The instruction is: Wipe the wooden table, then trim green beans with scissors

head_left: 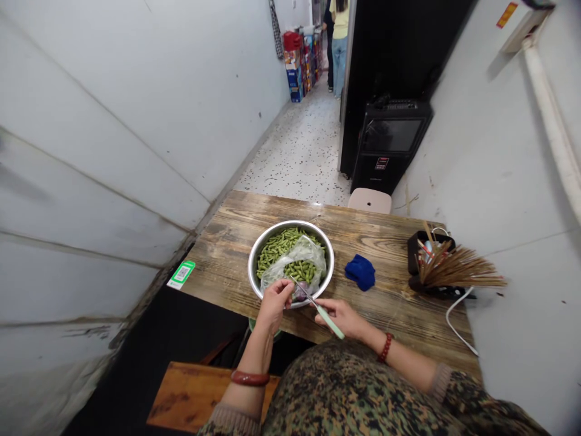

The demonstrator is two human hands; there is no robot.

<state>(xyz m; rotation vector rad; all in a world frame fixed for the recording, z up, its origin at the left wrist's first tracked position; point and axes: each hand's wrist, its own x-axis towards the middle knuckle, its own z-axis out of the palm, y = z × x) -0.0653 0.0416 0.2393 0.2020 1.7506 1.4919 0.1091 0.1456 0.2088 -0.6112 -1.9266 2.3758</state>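
My left hand (pixel 275 301) is over the near rim of a metal basin (pixel 331 266). Its thumb and fingertips are pinched together, and whatever is between them is too small to make out. My right hand (pixel 340 317) grips a slim metal-bladed tool with a pale green handle (pixel 330 322). The blade points up and left, its tip close to my left fingertips. Green bean pods (pixel 278 245) fill the basin. On top of them lies a crumpled clear plastic bag (pixel 303 249) with more pods on it. Something purplish (pixel 301 291) shows beneath the blade.
A blue cloth (pixel 360 272) lies right of the basin on the wooden table (pixel 385 242). Farther right are a black holder (pixel 414 253) and a bundle of brown sticks (pixel 458 266). A pink stool (pixel 370 200) and black speaker (pixel 390 145) stand beyond. Two people (pixel 339 48) are far back.
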